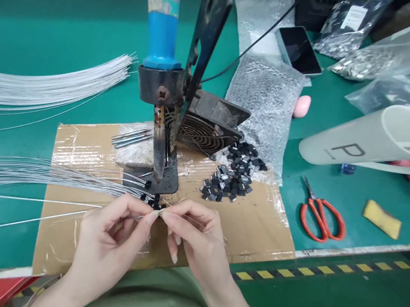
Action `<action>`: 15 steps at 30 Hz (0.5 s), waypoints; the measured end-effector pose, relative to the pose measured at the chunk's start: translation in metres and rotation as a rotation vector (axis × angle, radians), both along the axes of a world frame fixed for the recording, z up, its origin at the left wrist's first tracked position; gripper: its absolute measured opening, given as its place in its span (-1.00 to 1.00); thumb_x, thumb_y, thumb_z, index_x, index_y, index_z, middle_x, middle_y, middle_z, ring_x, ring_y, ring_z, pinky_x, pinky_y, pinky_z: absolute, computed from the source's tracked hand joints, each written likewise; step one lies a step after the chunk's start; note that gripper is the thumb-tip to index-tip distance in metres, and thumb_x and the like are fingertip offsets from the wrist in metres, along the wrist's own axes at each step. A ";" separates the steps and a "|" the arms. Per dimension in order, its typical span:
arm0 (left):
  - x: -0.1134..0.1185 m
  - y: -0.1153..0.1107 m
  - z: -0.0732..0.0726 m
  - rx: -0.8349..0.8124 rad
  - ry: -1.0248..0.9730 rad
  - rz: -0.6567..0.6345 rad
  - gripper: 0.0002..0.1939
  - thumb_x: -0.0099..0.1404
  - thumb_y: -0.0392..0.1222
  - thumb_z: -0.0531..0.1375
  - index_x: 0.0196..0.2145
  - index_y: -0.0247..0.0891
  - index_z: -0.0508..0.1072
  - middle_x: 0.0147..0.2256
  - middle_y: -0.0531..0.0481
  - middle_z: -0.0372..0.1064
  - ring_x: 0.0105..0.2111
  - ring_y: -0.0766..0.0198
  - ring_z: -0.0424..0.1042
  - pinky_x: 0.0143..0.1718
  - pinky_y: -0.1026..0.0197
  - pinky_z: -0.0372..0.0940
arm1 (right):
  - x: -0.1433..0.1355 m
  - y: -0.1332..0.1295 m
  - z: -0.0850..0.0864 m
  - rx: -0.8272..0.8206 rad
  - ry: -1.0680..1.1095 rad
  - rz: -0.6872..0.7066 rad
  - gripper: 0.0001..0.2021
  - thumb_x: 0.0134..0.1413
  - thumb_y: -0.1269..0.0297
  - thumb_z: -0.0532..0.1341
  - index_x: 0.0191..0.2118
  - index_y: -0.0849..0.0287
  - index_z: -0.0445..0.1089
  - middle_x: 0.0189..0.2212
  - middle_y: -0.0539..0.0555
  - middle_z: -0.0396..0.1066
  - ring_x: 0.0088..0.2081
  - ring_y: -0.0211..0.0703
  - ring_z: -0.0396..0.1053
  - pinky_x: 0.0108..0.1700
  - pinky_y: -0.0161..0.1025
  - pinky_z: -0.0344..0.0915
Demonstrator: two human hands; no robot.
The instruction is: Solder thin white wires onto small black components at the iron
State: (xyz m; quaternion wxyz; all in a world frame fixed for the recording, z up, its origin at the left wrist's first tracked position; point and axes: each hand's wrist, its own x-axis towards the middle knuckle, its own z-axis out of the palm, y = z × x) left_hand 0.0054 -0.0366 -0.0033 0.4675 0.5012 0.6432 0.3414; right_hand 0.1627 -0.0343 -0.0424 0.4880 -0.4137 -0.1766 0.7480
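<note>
Just in front of the soldering stand, the fingertips of both hands meet. My left hand (112, 235) is closed in a pinch on a thin white wire (20, 223), which runs off to the left. My right hand (199, 236) pinches at the same spot, and thin strands show beyond its fingers. The exact wire end is hidden between the fingertips. Right behind them lie wires with small black connectors (155, 202) on their ends. A blue-handled soldering iron (164, 21) points down in its metal stand (173, 179) above these connectors.
A cardboard sheet (263, 226) covers the bench front. Loose black connectors (230, 178) are piled beside a small fan (209, 128). To the right are orange-handled scissors (322, 217), a yellow sponge (381, 218), a tilted white cup (372, 139) and a phone (300, 50). A wire bundle (42, 89) lies left.
</note>
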 end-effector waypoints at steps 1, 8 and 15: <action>0.000 0.000 0.000 -0.007 0.001 -0.003 -0.86 0.37 -0.18 0.32 -0.38 -0.20 0.58 -0.50 0.10 0.41 -0.53 0.39 0.27 -0.48 0.28 0.08 | 0.001 0.001 0.000 -0.001 -0.001 0.006 -0.83 0.06 0.18 0.55 -0.41 0.14 0.68 -0.62 -0.09 0.44 -0.72 -0.42 0.31 -0.69 -0.47 0.21; 0.002 0.001 -0.002 -0.006 -0.056 0.038 -0.87 0.36 -0.19 0.32 -0.37 -0.20 0.58 -0.50 0.10 0.41 -0.52 0.39 0.26 -0.49 0.30 0.08 | 0.001 0.000 -0.004 0.030 0.027 0.007 -0.87 0.12 0.17 0.52 -0.34 0.11 0.72 -0.60 -0.09 0.44 -0.70 -0.44 0.32 -0.66 -0.48 0.28; 0.001 -0.003 -0.012 0.072 -0.016 0.031 -0.88 0.40 -0.19 0.32 -0.32 -0.21 0.58 -0.48 0.08 0.44 -0.51 0.39 0.30 -0.47 0.29 0.13 | -0.003 -0.002 -0.005 0.009 0.059 -0.028 -0.88 0.13 0.19 0.52 -0.33 0.12 0.72 -0.58 -0.07 0.46 -0.71 -0.44 0.32 -0.68 -0.50 0.27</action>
